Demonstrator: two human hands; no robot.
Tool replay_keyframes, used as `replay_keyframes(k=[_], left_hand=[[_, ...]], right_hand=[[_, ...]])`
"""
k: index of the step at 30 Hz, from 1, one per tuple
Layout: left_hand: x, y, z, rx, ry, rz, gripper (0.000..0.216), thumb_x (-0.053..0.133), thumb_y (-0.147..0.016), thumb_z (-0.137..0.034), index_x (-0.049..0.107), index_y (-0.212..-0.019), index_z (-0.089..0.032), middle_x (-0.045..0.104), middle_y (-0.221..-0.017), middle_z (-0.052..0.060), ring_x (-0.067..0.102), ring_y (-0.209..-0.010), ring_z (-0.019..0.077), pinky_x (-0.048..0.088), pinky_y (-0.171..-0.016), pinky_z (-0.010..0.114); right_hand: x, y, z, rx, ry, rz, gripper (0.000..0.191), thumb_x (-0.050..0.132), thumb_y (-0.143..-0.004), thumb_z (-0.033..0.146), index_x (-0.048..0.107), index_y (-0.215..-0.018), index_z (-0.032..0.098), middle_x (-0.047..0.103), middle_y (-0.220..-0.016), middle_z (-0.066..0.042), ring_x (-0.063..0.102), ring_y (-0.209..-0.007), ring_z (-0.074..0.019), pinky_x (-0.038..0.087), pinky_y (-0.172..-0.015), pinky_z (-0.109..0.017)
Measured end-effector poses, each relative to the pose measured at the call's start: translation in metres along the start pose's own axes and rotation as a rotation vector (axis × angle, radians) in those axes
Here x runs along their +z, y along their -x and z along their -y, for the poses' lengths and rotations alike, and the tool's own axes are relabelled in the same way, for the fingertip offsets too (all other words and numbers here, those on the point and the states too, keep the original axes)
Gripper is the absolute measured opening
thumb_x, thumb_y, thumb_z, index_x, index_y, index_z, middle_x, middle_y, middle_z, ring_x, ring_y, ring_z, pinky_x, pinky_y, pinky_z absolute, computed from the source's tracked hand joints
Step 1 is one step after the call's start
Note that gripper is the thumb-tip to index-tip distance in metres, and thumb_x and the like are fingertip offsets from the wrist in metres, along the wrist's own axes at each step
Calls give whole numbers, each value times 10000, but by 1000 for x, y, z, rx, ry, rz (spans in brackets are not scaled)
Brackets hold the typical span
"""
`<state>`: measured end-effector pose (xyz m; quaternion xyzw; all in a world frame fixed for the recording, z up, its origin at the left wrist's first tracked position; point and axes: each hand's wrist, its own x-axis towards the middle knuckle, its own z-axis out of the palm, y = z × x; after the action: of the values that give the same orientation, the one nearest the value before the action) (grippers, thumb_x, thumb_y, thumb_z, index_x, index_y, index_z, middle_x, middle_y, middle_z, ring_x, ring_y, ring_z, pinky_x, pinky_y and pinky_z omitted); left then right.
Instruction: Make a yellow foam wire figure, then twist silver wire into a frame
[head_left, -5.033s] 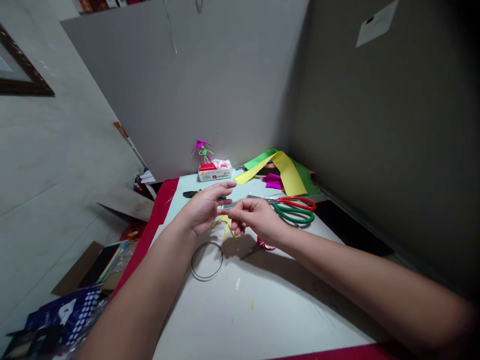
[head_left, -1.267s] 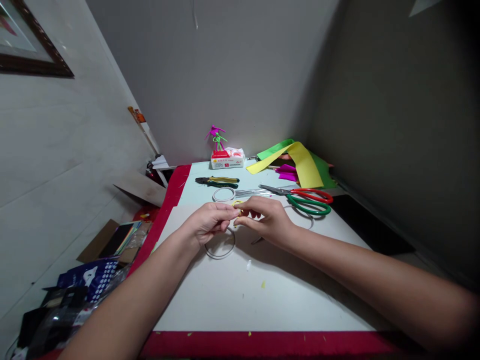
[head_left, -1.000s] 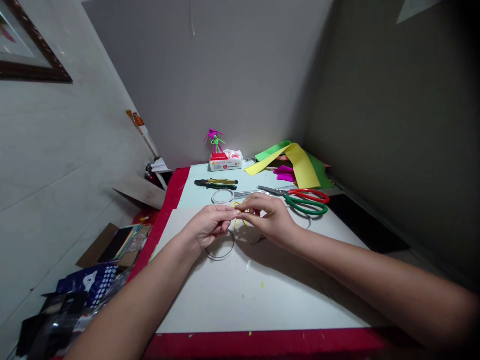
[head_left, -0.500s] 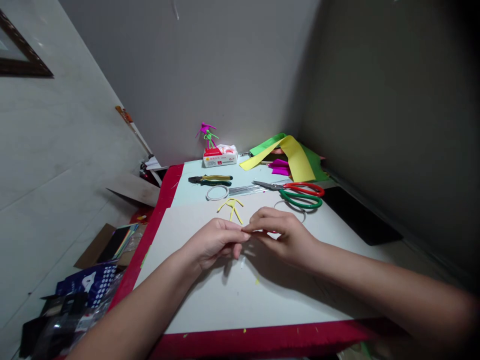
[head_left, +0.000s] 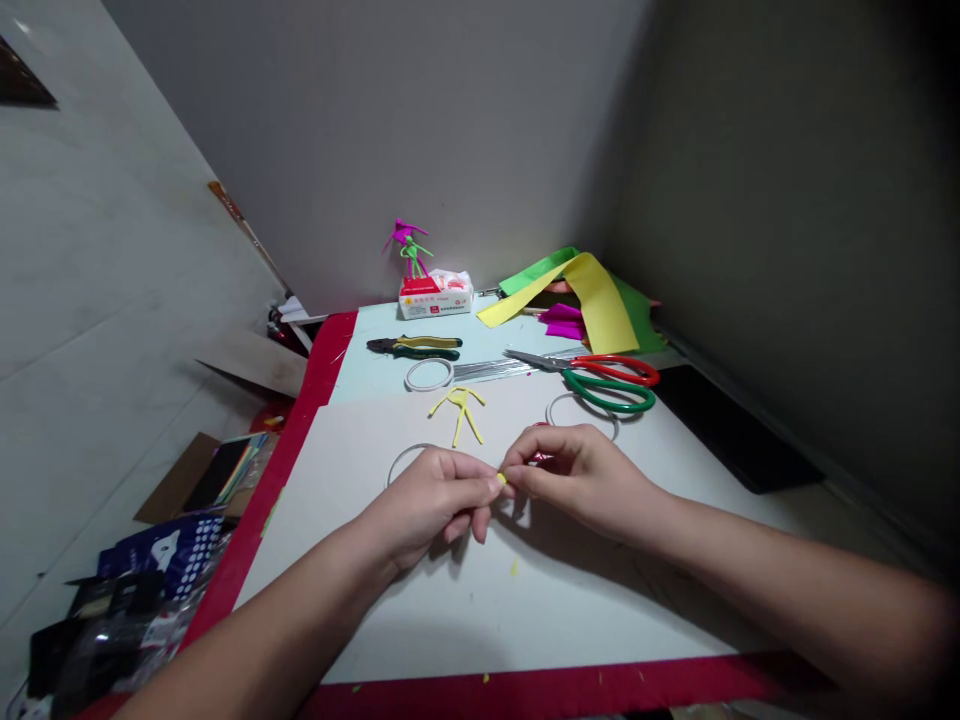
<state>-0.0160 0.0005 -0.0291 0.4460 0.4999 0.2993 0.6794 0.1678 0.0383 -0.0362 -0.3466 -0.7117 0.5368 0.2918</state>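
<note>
Between the fingertips of both hands sits a tiny yellow piece (head_left: 502,480), too small for me to tell its kind. My left hand (head_left: 439,497) pinches it from the left, thumb and forefinger pressed together. From the right, my right hand (head_left: 574,470) pinches it too, with its fingertips touching those of the left. Just beyond them lies a yellow stick figure (head_left: 460,408) without a visible head, flat on the pale board (head_left: 420,630). A thin ring (head_left: 401,462) shows partly behind my left hand. Something red and shiny is mostly hidden behind the right fingers.
Scissors (head_left: 611,380) with red and green handles lie beyond my right hand, beside a dark flat slab (head_left: 739,430). Farther back are pliers (head_left: 416,347), a white ring (head_left: 429,375), thin wires (head_left: 491,371), yellow crepe paper (head_left: 600,300) and a small box (head_left: 435,297) with magenta and green figures.
The view has shifted slightly. My fingertips have turned so that the yellow piece now shows between them. The ring behind my left hand has come into sight.
</note>
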Motion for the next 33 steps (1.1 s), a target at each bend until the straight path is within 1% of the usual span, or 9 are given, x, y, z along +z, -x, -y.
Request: replay_keyframes(k=[3, 6, 9, 12, 14, 20, 24, 29, 33], left_hand=[[2, 0, 2, 15, 6, -18, 243, 600, -798, -264, 657, -615, -116, 565, -436, -4, 279, -315, 15, 132, -375, 201], [3, -1, 4, 32, -4, -48, 320, 602, -816, -314, 615, -559, -125, 564, -466, -8, 276, -330, 13, 145, -380, 202], [4, -3, 6, 32, -17, -87, 268, 631, -805, -341, 648, -643, -127, 568, -496, -15, 281, -346, 18, 146, -379, 202], [4, -3, 8, 10, -4, -131, 218, 670, -773, -342, 696, -829, -132, 555, -484, -31, 277, -352, 27, 135, -377, 202], [4, -4, 7, -4, 7, -155, 262, 689, -755, -342, 699, -905, -128, 550, -473, -36, 274, -354, 31, 133, -378, 203], [4, -2, 4, -46, 20, -189, 224, 687, -716, -270, 688, -866, -105, 529, -420, -38, 287, -344, 32, 152, -376, 193], [4, -2, 3, -37, 33, -167, 187, 662, -735, -261, 678, -850, -114, 516, -422, -46, 278, -339, 28, 140, -368, 186], [5, -3, 3, -17, 53, -138, 160, 657, -753, -278, 656, -779, -121, 506, -437, -48, 253, -339, 20, 113, -367, 189], [6, -4, 6, -23, 18, -141, 186, 662, -765, -304, 667, -817, -126, 497, -436, -53, 263, -355, 27, 130, -379, 192]], right_hand=[[0, -2, -4, 2, 12, 8, 97, 575, -820, 184, 648, -761, 161, 663, -680, -5, 586, -624, -113, 465, -594, -221], [2, -2, -7, -83, 142, -58, 78, 560, -819, 169, 614, -763, 172, 633, -712, -3, 562, -647, -114, 438, -575, -213], [3, -2, -8, -192, 255, -88, 85, 532, -840, 163, 582, -773, 181, 605, -759, -13, 545, -691, -122, 424, -577, -216], [2, -1, -7, -232, 277, -82, 94, 507, -864, 172, 559, -786, 185, 589, -796, -26, 535, -730, -134, 433, -611, -231], [2, -1, -6, -229, 269, -78, 92, 502, -870, 178, 550, -792, 185, 581, -812, -29, 526, -740, -135, 431, -620, -235], [1, -1, -8, -85, 121, -31, 108, 482, -894, 241, 532, -817, 185, 552, -743, 4, 487, -649, -111, 400, -573, -225], [0, -4, -13, -14, -15, 24, 118, 488, -894, 266, 539, -826, 183, 542, -723, 12, 507, -654, -114, 427, -614, -240], [0, -3, -11, -86, -34, -16, 117, 600, -822, 243, 588, -924, 187, 611, -866, -29, 572, -772, -146, 469, -675, -263], [-1, -3, -7, -119, 47, -78, 63, 642, -794, 236, 636, -772, 177, 635, -780, -23, 569, -730, -144, 449, -664, -264]])
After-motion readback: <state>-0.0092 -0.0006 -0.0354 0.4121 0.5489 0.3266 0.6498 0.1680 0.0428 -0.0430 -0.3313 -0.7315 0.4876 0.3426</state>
